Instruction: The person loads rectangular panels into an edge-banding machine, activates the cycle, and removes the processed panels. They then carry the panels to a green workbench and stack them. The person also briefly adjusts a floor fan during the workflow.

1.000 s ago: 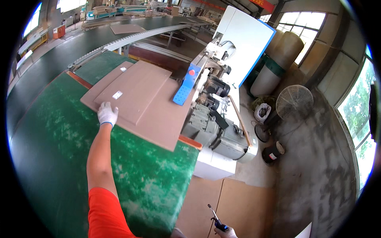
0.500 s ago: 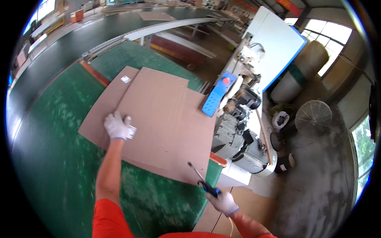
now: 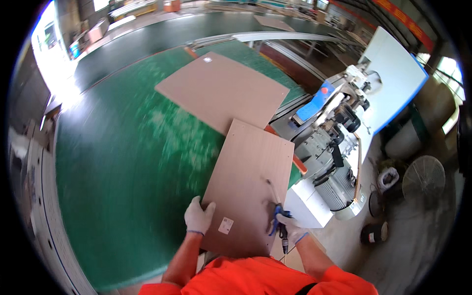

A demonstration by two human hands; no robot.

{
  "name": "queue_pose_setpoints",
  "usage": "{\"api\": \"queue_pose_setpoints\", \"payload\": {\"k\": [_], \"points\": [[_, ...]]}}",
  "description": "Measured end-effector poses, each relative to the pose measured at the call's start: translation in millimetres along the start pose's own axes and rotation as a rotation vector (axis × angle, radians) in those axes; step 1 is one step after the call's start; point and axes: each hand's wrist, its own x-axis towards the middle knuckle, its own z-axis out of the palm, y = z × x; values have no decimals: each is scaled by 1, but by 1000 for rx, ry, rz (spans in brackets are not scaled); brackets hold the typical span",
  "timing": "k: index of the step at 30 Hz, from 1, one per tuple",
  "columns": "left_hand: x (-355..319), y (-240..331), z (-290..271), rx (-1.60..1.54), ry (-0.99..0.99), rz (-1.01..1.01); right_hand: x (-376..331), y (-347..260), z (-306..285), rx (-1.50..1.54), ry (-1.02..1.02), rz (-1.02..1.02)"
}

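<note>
The brown rectangular wood-look panel lies between the two hands, its long axis running ahead of the fingers and leaning slightly rightward. The white-gloved left hand looks nearer, thumb at the panel's left edge; from here I can't tell whether its fingers close underneath. A small white label sits just right of that thumb. The white-gloved right hand has its fingers wrapped round a blue-and-black air gun, nozzle pointing ahead over the panel. Beyond both hands, a second brown panel rests on the worn green tabletop.
</note>
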Motion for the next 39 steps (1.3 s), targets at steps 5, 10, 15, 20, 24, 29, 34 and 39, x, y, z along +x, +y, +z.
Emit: {"api": "queue_pose_setpoints", "payload": {"k": [5,10,15,20,24,29,34,39], "points": [[-100,-50,-35,-117,76,-236,-21,36,30,-8,-110,-54],[-242,-123,-63,-169,245,-455,-85,65,70,-218,-332,37],[-371,-172,-94,-262,634,-536,-140,118,139,-489,-516,41],[-490,-223,-142,-606,809,-543,-160,203,205,-577,-883,-62],[-533,-198,-168,-1161,693,-331,-163,217,253,-789,-972,-41],[-482,-176,-206,-1609,469,-65,-169,113,298,-765,-750,-18],[-354,-197,-180,-1416,567,50,-37,-22,259,-636,-439,-200],[-205,-161,-141,-1431,476,-150,192,-293,250,-185,-127,-648]]}}
